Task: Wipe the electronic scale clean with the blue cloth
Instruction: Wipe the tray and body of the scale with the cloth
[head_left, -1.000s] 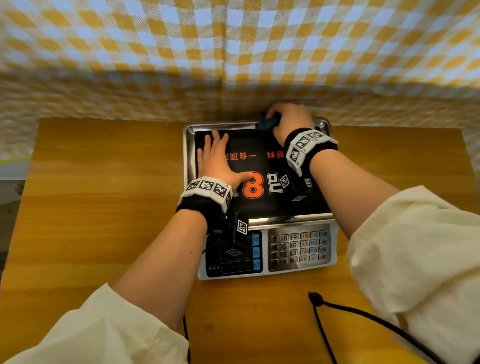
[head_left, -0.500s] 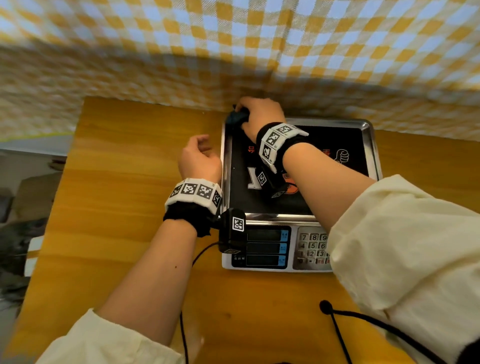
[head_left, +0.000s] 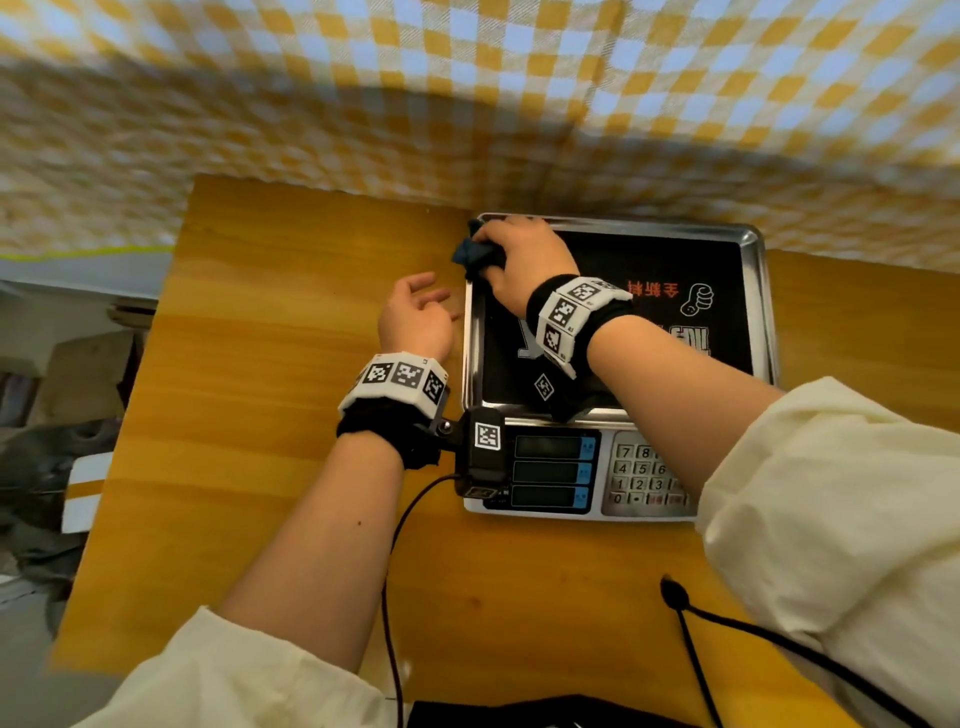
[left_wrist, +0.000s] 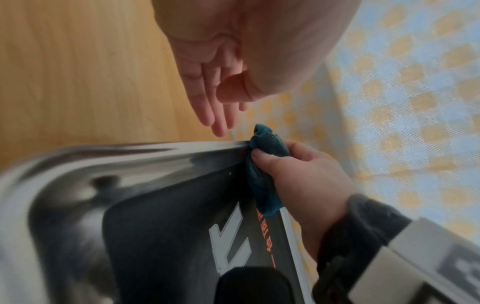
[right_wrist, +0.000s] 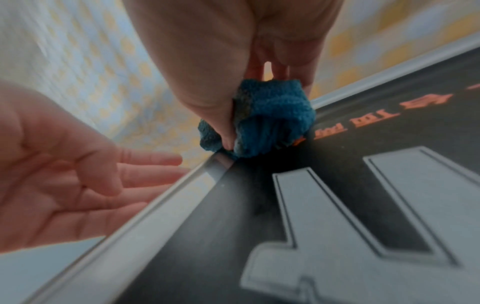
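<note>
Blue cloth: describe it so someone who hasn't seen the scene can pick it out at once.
On the wooden table stands a scale with a steel tray. At the tray's far left corner, the right hand grips the cloth, bunched against the rim. It is the only soft, teal-blue thing there; the left hand beside it is empty.

**Blue cloth bunched at the scale's far left corner**

Your electronic scale (head_left: 758, 332) sits right of centre in the head view, flat on the wood: a steel tray with a raised rim, lined by a black sheet printed in orange and grey, and below it a front panel with three dark displays and a grey keypad. The blue cloth (head_left: 475, 253), a dark teal knit, is crumpled into a wad at the tray's upper-left corner, touching the rim and spilling over its edge.
</note>
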